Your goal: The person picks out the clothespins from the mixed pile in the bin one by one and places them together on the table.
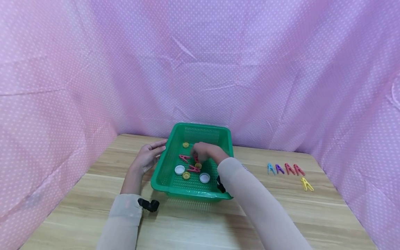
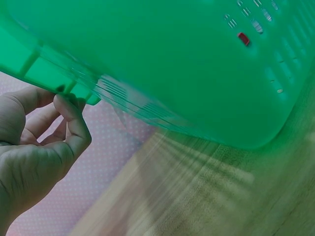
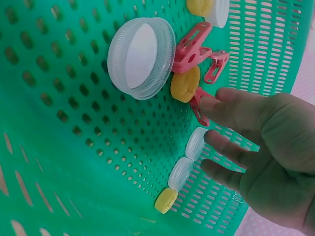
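Step in hand, by judgement: picking red clips from among lids in the green basket (image 1: 195,192). Basket: stands on the worktop (image 1: 178,227), close to the far edge.

Left hand (image 1: 148,156): pinches the basket's left rim between thumb and fingers.

Right hand (image 1: 203,152): reaches inside, fingertips at a red clip (image 3: 201,117) (firm pinch or mere touch, cannot tell), beside a yellow lid (image 3: 185,84).

Next move: seems to call for a secure pinch, then a lift above the rim without dragging the lid.

Toward the worktop's far right corner: row of blue clip (image 1: 271,169), purple clip (image 1: 279,169), two red; yellow clip (image 1: 307,184) just nearer the right edge.

Open room: bare wood between basket and row; more along the near edge.
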`<state>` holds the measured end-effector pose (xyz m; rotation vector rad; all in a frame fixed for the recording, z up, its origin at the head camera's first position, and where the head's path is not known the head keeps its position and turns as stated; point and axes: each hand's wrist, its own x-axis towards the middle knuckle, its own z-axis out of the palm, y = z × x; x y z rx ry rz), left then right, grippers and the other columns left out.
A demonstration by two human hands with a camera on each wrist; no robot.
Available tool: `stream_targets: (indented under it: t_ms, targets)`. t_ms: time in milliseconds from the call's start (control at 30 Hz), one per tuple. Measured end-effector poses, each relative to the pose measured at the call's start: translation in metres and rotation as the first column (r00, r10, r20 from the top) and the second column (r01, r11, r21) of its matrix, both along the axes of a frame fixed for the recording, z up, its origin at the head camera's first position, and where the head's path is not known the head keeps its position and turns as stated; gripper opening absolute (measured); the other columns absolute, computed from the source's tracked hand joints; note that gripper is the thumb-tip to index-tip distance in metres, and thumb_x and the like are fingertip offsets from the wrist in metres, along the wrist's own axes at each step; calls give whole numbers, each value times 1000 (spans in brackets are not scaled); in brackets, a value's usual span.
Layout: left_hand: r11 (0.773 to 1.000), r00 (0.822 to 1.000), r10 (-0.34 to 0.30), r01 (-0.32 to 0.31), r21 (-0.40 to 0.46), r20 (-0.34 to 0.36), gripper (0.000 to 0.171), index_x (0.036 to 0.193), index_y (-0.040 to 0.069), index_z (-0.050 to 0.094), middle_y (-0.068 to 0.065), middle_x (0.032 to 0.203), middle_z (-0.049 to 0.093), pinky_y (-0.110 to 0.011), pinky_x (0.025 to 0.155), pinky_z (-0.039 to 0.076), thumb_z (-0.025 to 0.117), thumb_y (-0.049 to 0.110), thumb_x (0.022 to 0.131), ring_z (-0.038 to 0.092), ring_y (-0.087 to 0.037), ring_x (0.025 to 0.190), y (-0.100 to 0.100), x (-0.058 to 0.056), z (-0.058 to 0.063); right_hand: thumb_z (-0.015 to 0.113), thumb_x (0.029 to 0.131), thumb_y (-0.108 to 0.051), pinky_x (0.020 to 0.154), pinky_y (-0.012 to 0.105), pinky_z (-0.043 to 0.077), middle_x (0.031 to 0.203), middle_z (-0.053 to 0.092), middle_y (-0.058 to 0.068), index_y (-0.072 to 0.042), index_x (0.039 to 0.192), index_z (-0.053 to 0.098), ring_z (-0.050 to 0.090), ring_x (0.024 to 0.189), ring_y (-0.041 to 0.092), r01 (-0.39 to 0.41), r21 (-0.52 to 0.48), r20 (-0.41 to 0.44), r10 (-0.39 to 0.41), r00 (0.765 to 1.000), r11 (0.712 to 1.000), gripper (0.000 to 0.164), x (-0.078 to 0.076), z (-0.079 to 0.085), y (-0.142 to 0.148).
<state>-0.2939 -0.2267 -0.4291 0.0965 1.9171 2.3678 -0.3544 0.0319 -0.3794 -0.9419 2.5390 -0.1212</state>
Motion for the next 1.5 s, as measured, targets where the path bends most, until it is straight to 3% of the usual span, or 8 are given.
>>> stream_targets:
  t_ms: [67, 200, 467, 600, 733, 967, 1200, 1500]
  targets:
    - [1000, 1000, -1, 1, 1, 1, 48, 146, -8, 50, 2, 118, 72, -29, 87, 58, 63, 8, 103, 68, -9, 97, 0, 0, -1, 59, 96, 9, 92, 35, 54, 122, 69, 4, -14, 130, 71, 60, 110, 20, 2, -18, 0, -2, 1000, 1000, 42, -2, -1, 1]
    - [1000, 1000, -3, 3, 8, 0, 48, 146, -8, 50, 3, 117, 72, -28, 86, 58, 64, 9, 102, 68, -9, 96, -1, -1, -1, 50, 100, 7, 90, 34, 53, 121, 69, 4, -13, 122, 74, 60, 110, 19, 11, -42, -9, -11, 1000, 999, 39, -7, -4, 3]
    - [1000, 1000, -8, 8, 14, 7, 48, 145, -9, 50, 2, 116, 72, -29, 86, 58, 63, 7, 102, 68, -9, 96, -1, -2, 0, 53, 103, -2, 72, 30, 49, 95, 67, 4, -8, 101, 76, 57, 85, 18, 4, -25, -26, -4, 1000, 1000, 24, -13, -9, 3]
    - [1000, 1000, -7, 7, 12, 5, 46, 146, -8, 50, 2, 117, 72, -29, 87, 58, 61, 6, 103, 68, -10, 98, 0, -1, 1, 58, 102, -3, 87, 33, 56, 109, 70, 2, -11, 111, 77, 62, 102, 17, 52, -36, -25, -53, 998, 998, 22, -12, -10, 4]
    - [1000, 1000, -7, 7, 6, 1, 46, 145, -8, 50, 3, 116, 72, -29, 87, 58, 62, 7, 103, 68, -10, 98, 0, -1, 1, 61, 100, -1, 100, 37, 54, 126, 68, 5, -11, 123, 75, 59, 121, 21, 99, -73, -32, -102, 994, 992, 28, -11, -9, 6]
    - [1000, 1000, -4, 4, 7, 6, 46, 146, -8, 50, 3, 117, 72, -28, 87, 58, 61, 6, 103, 68, -9, 98, 0, -2, 1, 68, 94, 5, 105, 39, 51, 130, 67, 4, -14, 123, 75, 56, 128, 22, 112, -86, -33, -115, 993, 990, 35, -12, -10, 6]
    - [1000, 1000, -5, 5, 10, 4, 45, 146, -8, 49, 2, 117, 71, -29, 86, 58, 59, 5, 104, 68, -10, 97, 0, -2, 1, 70, 92, 7, 105, 41, 50, 125, 66, 3, -18, 120, 77, 55, 124, 21, 128, -73, 0, -129, 992, 989, 38, -13, -11, 8]
    - [1000, 1000, 0, 0, 22, 0, 45, 145, -9, 50, 4, 116, 72, -29, 86, 58, 60, 5, 103, 68, -9, 96, 0, -2, 1, 76, 91, 1, 97, 36, 55, 114, 69, 0, -16, 118, 77, 60, 108, 17, 77, -44, -14, -78, 997, 996, 33, -13, -13, 8]
